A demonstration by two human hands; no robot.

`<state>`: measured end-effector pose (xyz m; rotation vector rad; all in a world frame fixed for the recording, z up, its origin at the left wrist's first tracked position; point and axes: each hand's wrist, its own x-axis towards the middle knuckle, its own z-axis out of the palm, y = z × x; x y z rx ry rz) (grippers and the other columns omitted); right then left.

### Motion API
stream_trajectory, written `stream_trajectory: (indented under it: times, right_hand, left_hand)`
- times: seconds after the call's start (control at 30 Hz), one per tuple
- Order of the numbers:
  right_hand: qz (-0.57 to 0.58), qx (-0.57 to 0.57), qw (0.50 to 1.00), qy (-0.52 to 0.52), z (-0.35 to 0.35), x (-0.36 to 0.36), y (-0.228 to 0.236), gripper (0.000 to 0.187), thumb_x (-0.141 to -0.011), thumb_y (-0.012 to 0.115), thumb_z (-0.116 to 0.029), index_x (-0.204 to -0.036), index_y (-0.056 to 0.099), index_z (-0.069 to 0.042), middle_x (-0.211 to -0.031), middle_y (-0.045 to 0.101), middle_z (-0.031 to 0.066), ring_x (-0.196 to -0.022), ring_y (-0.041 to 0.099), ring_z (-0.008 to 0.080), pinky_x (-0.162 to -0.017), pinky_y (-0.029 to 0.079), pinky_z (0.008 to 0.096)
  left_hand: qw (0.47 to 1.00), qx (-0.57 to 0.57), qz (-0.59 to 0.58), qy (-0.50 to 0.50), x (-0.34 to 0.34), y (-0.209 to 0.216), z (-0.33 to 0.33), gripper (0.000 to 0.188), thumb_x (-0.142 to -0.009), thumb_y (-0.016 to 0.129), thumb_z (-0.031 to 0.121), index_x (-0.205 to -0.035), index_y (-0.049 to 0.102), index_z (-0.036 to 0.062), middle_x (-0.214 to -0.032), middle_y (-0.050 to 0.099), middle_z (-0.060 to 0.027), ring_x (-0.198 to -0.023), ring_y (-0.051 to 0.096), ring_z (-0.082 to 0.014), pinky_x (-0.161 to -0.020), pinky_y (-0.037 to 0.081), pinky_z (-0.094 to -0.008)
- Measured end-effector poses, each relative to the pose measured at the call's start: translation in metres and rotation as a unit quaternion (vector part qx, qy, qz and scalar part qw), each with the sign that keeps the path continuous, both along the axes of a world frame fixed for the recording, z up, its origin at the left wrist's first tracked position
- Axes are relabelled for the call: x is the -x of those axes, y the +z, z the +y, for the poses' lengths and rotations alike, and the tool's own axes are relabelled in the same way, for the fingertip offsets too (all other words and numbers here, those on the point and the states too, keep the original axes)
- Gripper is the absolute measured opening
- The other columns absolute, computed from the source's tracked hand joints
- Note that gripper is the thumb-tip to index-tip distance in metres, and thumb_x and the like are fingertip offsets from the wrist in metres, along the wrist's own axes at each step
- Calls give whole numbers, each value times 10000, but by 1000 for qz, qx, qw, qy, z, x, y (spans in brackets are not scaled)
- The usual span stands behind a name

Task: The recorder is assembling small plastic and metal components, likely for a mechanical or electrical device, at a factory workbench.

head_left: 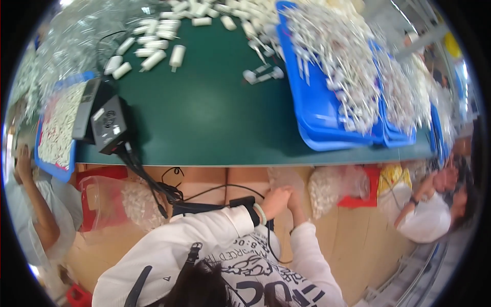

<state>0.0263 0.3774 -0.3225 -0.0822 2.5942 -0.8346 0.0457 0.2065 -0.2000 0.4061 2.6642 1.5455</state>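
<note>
My left hand (276, 202) reaches across to the right below the table edge, a black band and a pale bracelet at its wrist. It meets my right hand (296, 200) at the right side of my lap. Both hands look closed, their fingers pressed close together. Whatever lies between them is hidden or too small to make out. Just beyond the fingers hangs a translucent plastic bag (285, 177); whether they touch it, I cannot tell. A black cable (240, 186) runs across my lap near the left wrist.
On the green table (204, 112) lie white cylinders (177, 56), a small white part (263, 75) and a black device (109, 124) with cables. Blue trays (319, 140) of white stick-like parts stand right, another blue tray (64, 174) left. Filled clear bags (322, 192) sit below. Other people flank me.
</note>
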Motion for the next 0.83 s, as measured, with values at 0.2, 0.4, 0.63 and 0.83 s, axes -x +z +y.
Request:
stream_trajectory:
  times: [0.2,0.4,0.63,0.83]
  right_hand:
    - [-186,-165,946,209,-28,15,163,362,-770,564,-287,-1028,612,-37,-970,616,199,-881,595,343,-763,460,361]
    - [50,186,948,254,-222,47,421,172,-804,586,-106,-951,626,-24,-746,630,61,-682,609,118,-625,472,234]
    - [212,-104,960,149,-391,167,370,404,-695,647,-354,-886,603,0,-859,631,167,-788,614,301,-720,484,395]
    - [155,70,965,198,-383,140,368,400,-726,647,-309,-1000,566,-29,-1124,561,146,-1021,558,255,-822,462,373]
  left_hand:
    - [994,3,-107,-24,4,1,-19,366,-697,507,-22,-1060,523,-65,-1128,533,-206,-1011,536,-322,-870,438,-353]
    - [993,-107,-30,-47,7,6,-30,236,-721,458,-17,-941,516,-78,-979,557,-211,-908,564,-331,-786,464,-370]
    - [988,-138,17,-65,16,6,-27,289,-739,474,39,-1011,542,-29,-1029,555,-215,-987,520,-349,-833,440,-387]
    - [861,-441,-249,-52,3,-160,16,466,-775,601,164,-1199,487,9,-1198,516,-185,-1106,506,-256,-951,368,-379]
